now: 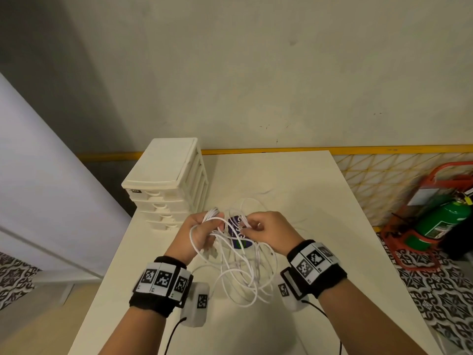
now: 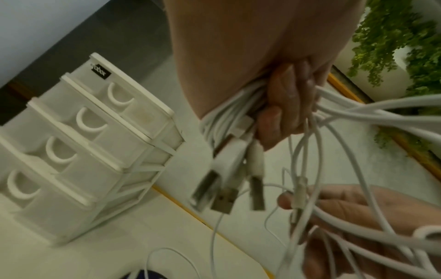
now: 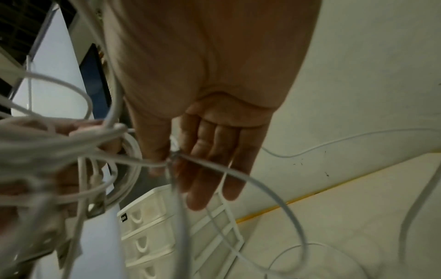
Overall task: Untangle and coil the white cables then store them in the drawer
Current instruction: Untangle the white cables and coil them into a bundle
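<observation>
Black label [image 2: 100, 72] on drawer unit [image 2: 78, 143] (lettering illegible)

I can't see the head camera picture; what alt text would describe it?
Two hands hold up a tangle of white cables over a white table: the left hand grips a bunch of them, the right hand pinches a strand. A small white drawer unit, its drawers closed, stands at the table's far left.

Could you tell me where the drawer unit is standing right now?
In the head view the drawer unit stands at the table's far left corner, just beyond the left hand.
</observation>
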`<state>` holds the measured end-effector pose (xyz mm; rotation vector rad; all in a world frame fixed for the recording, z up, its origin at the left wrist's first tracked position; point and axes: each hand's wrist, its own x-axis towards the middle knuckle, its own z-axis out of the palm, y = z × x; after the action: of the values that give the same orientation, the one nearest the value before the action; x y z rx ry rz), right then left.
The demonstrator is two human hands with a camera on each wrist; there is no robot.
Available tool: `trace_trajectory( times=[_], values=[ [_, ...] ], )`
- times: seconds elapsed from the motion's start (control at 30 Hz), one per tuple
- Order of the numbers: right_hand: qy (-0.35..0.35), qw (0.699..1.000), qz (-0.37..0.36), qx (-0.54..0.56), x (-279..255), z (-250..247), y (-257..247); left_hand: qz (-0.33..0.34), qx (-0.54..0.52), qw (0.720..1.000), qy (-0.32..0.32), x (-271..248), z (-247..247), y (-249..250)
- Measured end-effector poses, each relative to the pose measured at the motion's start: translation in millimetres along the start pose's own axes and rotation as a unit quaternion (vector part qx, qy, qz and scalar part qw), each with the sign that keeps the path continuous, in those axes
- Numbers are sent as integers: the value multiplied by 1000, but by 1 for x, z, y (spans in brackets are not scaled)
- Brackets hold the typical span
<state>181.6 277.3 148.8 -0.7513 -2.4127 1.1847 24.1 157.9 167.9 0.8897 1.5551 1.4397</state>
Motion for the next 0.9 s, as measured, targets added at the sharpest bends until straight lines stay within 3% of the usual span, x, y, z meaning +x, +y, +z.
trace_trajectory(
  times=[0.2, 0.37, 0.6, 0.73, 0.9],
  values=[
    [64, 995, -6, -75, -4, -5, 6, 5, 96, 990, 101, 4, -11, -8],
    [129, 987, -54, -80, 0, -5, 10, 6, 127, 982, 140, 9, -9, -15],
    [125, 985, -52, -111, 5, -15, 13, -7, 171, 970, 171, 9, -17, -22],
    [120, 991, -53, -25, 2, -22, 19, -30, 169, 966, 192, 8, -21, -18],
    [230, 973, -12, 9, 4, -31, 30, -38, 172, 962, 211, 5, -22, -13]
  ],
)
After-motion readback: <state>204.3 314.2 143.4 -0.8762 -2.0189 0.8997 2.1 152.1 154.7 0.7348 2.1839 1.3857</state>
